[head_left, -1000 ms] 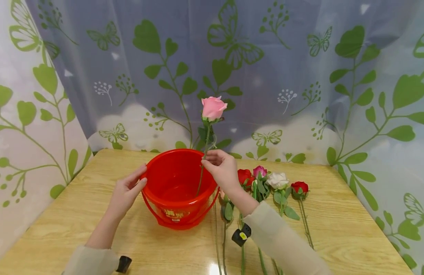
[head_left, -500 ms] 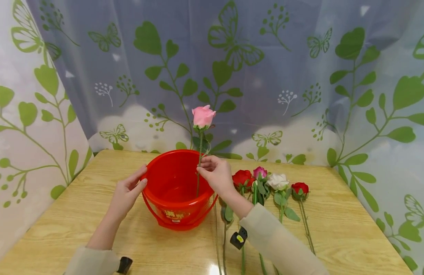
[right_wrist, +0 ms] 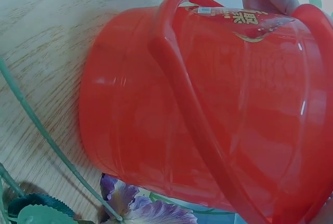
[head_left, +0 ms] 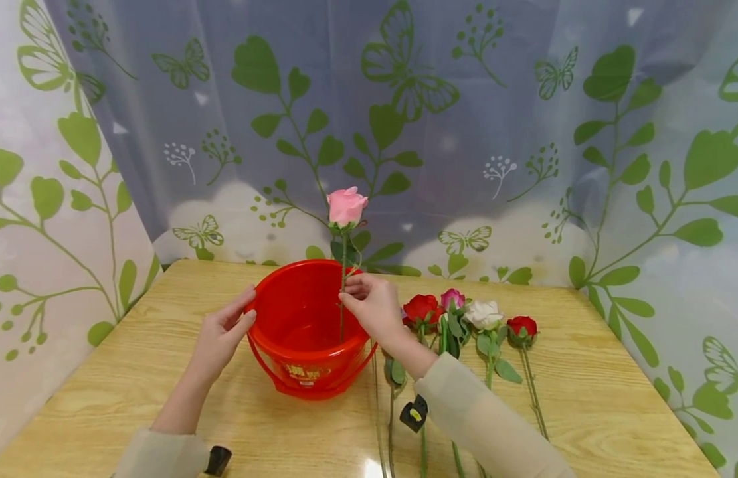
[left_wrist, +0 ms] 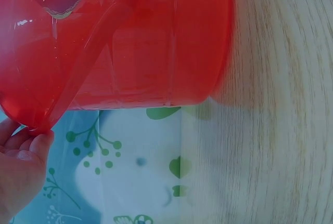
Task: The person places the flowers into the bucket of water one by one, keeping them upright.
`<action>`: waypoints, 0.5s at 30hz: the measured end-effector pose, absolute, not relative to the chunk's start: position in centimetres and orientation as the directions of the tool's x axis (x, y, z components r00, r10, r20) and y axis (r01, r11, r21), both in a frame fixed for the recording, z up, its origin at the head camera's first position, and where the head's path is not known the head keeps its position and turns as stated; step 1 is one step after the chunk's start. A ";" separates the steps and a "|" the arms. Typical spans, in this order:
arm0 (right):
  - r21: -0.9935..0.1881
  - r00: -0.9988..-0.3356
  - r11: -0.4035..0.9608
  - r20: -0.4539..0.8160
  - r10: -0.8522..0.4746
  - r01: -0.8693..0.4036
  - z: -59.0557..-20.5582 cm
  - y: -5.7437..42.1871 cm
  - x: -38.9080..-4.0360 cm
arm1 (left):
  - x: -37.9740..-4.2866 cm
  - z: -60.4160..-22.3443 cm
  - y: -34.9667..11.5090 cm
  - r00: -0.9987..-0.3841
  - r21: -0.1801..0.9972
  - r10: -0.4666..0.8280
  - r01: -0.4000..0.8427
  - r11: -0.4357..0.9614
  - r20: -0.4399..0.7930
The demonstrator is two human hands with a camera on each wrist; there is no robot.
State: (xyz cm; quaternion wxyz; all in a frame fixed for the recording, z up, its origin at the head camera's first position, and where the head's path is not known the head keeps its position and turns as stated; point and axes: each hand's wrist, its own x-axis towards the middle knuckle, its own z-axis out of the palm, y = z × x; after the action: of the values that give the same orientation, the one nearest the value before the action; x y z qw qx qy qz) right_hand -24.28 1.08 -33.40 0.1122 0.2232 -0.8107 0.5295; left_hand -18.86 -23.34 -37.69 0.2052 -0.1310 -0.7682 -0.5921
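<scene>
A red plastic bucket [head_left: 345,364] stands upright on the wooden table, its handle hanging down in front. At the left side of its rim, my left hand [head_left: 218,338] grips the edge between thumb and fingers; the left wrist view shows this hand [left_wrist: 23,174] at the rim beside the handle's end. My right hand [head_left: 377,307] pinches the stem of a pink rose [head_left: 347,207] above the bucket's right rim. The bloom points up, with the lower stem inside the bucket. In the right wrist view the bucket's wall [right_wrist: 135,104] hides most of the right hand.
Right of the bucket, on the table [head_left: 602,385], lie several flowers: a red rose [head_left: 421,308], a magenta one [head_left: 452,299], a white one [head_left: 483,315] and another red rose [head_left: 522,326]. A purple flower [right_wrist: 148,206] lies close to the bucket. A patterned curtain [head_left: 500,126] hangs behind.
My right hand has moved slightly left and down with the pink rose. The rose's bloom is lower and its stem more upright. My left hand and the bucket stay in place.
</scene>
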 end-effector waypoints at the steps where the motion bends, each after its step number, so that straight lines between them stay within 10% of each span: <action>1: -0.807 -0.876 0.346 0.416 -0.242 -0.479 -33.4 1.0 -24.2 | -18.8 -37.7 -23.3 -0.882 0.856 -0.042 0.442 0.268 0.469; 15: -0.788 -0.868 0.370 0.407 -0.286 -0.492 -33.2 1.0 -24.1 | -18.9 -37.8 -23.3 -0.879 0.855 -0.050 0.447 0.263 0.474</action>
State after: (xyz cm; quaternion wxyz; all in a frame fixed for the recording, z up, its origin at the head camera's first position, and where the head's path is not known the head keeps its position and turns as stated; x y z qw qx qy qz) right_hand -24.13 0.95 -33.17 0.1012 0.2365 -0.8215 0.5088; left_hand -18.95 -23.32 -37.81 0.2094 -0.1292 -0.7664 -0.5933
